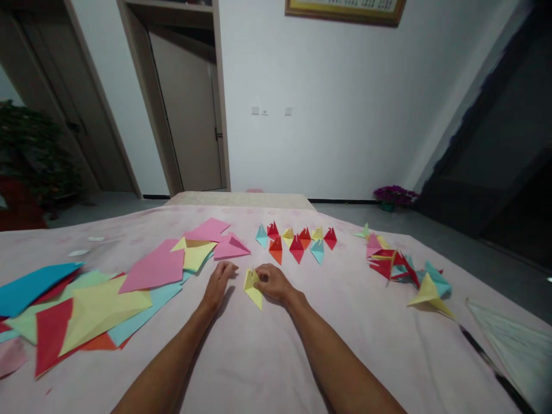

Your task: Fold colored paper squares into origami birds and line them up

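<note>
A small folded yellow paper piece (254,294), with narrow points at its top, lies on the pink tablecloth in front of me. My right hand (273,282) is closed on its upper right edge, thumb and fingers pinching the paper. Just left of it, my left hand (219,283) rests on the cloth, fingers loosely stretched and holding nothing. Beyond my hands stand several small folded paper birds in two rows, among them a pink-red one (296,247), an orange one (276,248) and a light blue one (317,250).
Loose coloured sheets, including a yellow sheet (106,307) and a blue sheet (37,287), overlap at the left. Folded paper cranes, one yellow (428,293), are heaped at the right. Near the right edge lie a dark thin stick (478,348) and a pale clear packet (513,345).
</note>
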Action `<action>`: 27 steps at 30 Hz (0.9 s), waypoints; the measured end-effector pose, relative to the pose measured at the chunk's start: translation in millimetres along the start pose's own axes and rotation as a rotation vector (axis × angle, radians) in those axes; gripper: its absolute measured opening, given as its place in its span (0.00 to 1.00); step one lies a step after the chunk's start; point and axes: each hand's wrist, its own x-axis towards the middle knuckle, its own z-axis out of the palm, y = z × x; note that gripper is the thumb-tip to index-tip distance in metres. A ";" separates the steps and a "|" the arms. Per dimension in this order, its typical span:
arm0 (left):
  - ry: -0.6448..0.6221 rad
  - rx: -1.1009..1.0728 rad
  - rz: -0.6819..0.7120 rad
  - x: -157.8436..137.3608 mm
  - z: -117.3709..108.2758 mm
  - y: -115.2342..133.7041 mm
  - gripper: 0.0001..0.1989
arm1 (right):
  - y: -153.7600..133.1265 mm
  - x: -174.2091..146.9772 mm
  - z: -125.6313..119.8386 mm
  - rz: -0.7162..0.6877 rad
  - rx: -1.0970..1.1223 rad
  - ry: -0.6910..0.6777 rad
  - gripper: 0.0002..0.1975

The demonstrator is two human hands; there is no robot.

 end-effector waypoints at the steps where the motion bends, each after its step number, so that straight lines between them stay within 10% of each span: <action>1: 0.045 0.026 0.008 0.2 -0.7 -2.1 0.16 | -1.6 0.2 0.2 0.018 0.008 0.009 0.06; 10: 0.002 0.472 0.094 5.2 5.6 -20.4 0.16 | -21.7 -20.3 -23.7 0.174 0.205 0.030 0.05; 21: -0.005 0.747 0.251 3.1 11.7 -23.4 0.16 | -11.6 -58.5 -225.2 0.290 0.184 0.201 0.13; 27: 0.002 0.835 0.303 5.8 14.1 -31.4 0.14 | 45.4 -65.1 -269.3 0.403 0.078 0.317 0.08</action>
